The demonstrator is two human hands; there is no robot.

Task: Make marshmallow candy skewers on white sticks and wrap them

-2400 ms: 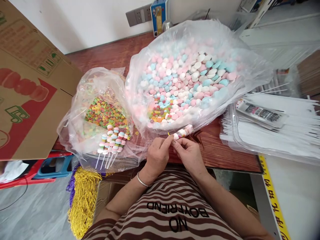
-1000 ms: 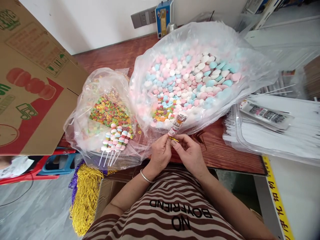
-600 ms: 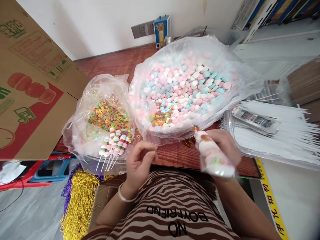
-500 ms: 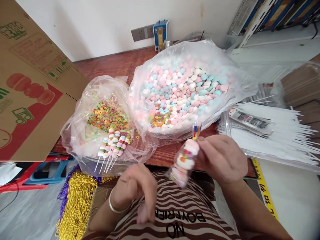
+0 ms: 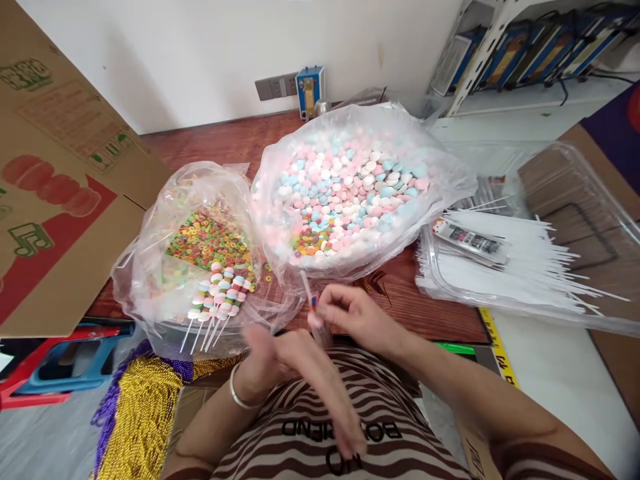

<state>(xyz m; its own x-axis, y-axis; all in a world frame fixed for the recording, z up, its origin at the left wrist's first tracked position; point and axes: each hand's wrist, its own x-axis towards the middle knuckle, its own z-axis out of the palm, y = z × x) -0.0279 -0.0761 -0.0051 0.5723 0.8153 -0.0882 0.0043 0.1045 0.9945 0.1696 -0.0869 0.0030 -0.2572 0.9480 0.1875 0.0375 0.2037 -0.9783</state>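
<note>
My right hand [image 5: 353,313] pinches the top of a wrapped candy skewer [image 5: 311,300] just in front of my chest, at the table's near edge. Its white stick end and coloured tie show above my fingers; the rest is hidden. My left hand [image 5: 273,360] is blurred, just below and left of the right one, fingers stretched down over my striped shirt. Whether it holds the skewer's lower part cannot be told. Beyond the hands lies a large clear bag of pink, blue and white candies [image 5: 350,180].
A smaller bag of coloured ring candies [image 5: 207,237] lies at the left, with several finished skewers [image 5: 220,293] on it. White sticks [image 5: 515,263] and printed sleeves [image 5: 470,240] fill a clear tray at the right. Cardboard box [image 5: 60,187] at the left; gold strands [image 5: 140,413] below.
Both hands held the wrapped skewer at the table edge, then my right hand swung it out to the right and back down toward my chest. My left hand let go and dropped low.
</note>
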